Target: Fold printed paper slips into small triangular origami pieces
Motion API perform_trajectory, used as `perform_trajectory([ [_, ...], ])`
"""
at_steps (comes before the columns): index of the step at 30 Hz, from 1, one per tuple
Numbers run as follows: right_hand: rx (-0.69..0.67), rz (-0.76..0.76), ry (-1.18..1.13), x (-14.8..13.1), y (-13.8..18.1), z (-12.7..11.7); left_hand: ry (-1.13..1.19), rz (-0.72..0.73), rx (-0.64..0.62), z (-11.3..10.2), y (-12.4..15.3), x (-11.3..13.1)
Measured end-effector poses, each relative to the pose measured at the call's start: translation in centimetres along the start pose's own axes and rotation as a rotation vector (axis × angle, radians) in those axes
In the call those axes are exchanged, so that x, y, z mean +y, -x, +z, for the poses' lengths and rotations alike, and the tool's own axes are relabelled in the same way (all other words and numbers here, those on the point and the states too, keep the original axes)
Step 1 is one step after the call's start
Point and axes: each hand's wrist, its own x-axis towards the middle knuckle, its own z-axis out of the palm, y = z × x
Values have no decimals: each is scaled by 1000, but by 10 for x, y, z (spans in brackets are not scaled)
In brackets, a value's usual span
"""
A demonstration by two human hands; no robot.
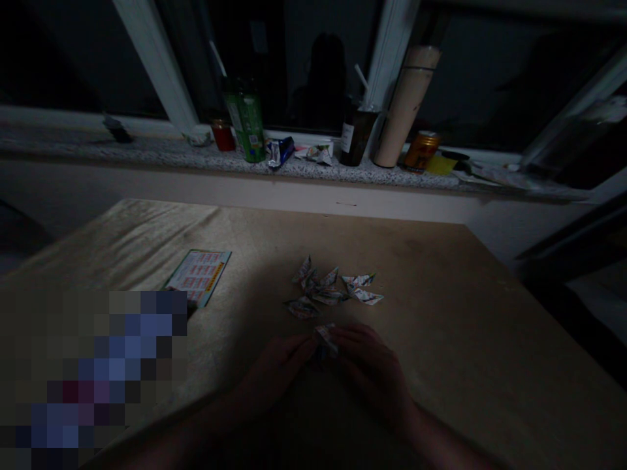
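Between my two hands is a small piece of folded printed paper (326, 339). My left hand (284, 362) pinches its left side, fingers closed. On the right side, my right hand (369, 356) has its fingers closed over the paper's edge. Just beyond them, on the tan tabletop (431, 326), lie several folded paper pieces (328, 281) of the same printed paper, with pointed tips. Two of these, a pair of pointed pieces (363, 288), sit a little to the right of the cluster. Dim light and shadow hide the fine folds in my hands.
A printed card (198, 274) lies at the table's left, beside a pixelated area. Along the granite windowsill (304, 171) stand a green carton (249, 124), a red jar (223, 135), a dark cup with a straw (357, 134), a tall pink flask (407, 108) and an orange can (421, 151).
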Motion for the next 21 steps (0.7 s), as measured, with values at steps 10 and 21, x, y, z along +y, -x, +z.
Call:
perform_trajectory([
  [10, -170, -92, 155, 6, 4, 3, 40, -95, 95, 0, 3, -13],
  [21, -202, -125, 176, 5, 3, 5, 257, -44, -31, 1, 0, -6],
])
